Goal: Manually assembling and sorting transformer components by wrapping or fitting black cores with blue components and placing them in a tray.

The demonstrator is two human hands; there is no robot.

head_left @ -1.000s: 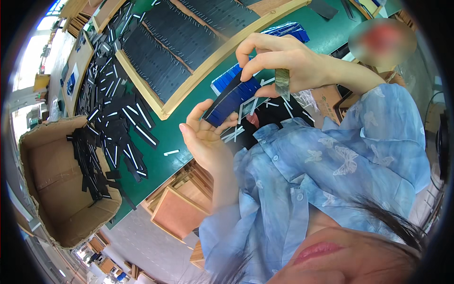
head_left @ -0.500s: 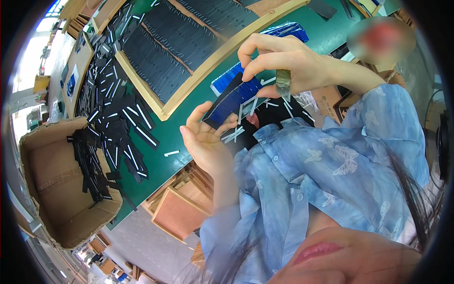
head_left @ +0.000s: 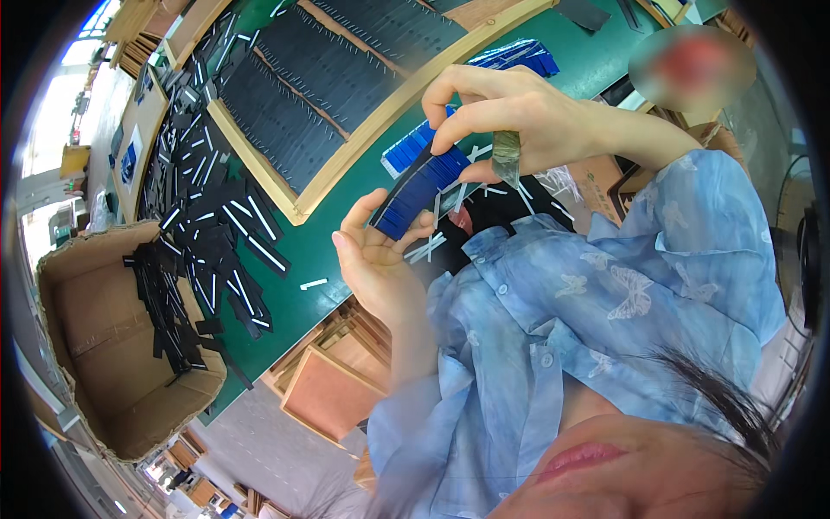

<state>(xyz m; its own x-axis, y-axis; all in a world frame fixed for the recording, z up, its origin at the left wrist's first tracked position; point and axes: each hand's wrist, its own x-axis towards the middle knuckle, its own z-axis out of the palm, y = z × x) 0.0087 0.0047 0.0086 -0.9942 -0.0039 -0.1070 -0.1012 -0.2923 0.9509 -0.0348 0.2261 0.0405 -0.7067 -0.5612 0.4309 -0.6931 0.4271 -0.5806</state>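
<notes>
Between my two hands is a slightly curved strip [head_left: 419,192] with a row of blue pieces and a black edge. Its lower end rests on the curled fingers of my left hand [head_left: 380,264]. At the upper end, the thumb and fingers of my right hand [head_left: 519,121] pinch it. A flat, pointed, greenish-grey metallic piece [head_left: 507,160] also sticks out from under my right hand's fingers; how it is held is partly hidden. Behind the strip, another bundle of blue strips [head_left: 406,154] lies on the green table [head_left: 333,195].
A wooden frame [head_left: 372,147] holds rows of dark strips. Loose black and white strips [head_left: 229,225] are heaped left of it, some inside a cardboard box [head_left: 95,337]. More blue strips [head_left: 523,56] lie beyond my right hand. White slivers [head_left: 425,248] sit near my body.
The strip has turned so its blue face shows brighter and more fully. My right hand has shifted slightly left with it; my left hand has hardly moved.
</notes>
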